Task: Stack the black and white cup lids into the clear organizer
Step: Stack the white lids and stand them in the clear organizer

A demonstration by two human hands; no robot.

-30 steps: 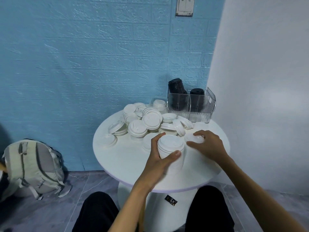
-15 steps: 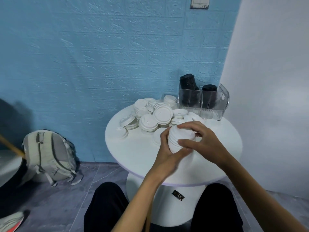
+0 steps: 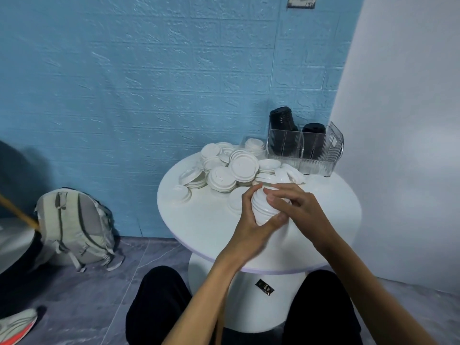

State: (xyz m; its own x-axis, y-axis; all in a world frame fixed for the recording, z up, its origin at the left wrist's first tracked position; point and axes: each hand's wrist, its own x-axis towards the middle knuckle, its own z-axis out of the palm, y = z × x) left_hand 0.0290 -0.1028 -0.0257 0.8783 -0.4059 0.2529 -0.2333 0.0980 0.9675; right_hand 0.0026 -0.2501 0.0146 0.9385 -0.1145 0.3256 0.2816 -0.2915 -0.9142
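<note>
Presently, both hands meet over the near half of the round white pedestal table (image 3: 199, 230), closed around one stack of white plastic cup lids (image 3: 261, 210). The left hand (image 3: 251, 230) grips the stack from its left side and underneath, fingers curled up its far side and thumb pressed across the lower front. The right hand (image 3: 298, 207) covers the top and right side, fingers curled over the uppermost lid — whether a separate lid is pinched there cannot be told. Whether the stack rests on the table or is held just above it cannot be told either. Beyond the hands lies a loose heap of white lids (image 3: 231, 168), some in short piles, some tilted against their neighbours. At the far right edge of the table, against the blue textured wall (image 3: 149, 83), stands the clear ribbed plastic organizer (image 3: 321, 158) with two visible compartments; each holds a column of black cup lids (image 3: 283, 123), the left column leaning and rising higher above the rim than the right. On the grey floor to the left a pale grey backpack (image 3: 72, 227) rests against the wall, and a white-and-red shoe (image 3: 15, 327) shows at the lower left corner — partly cut off.
</note>
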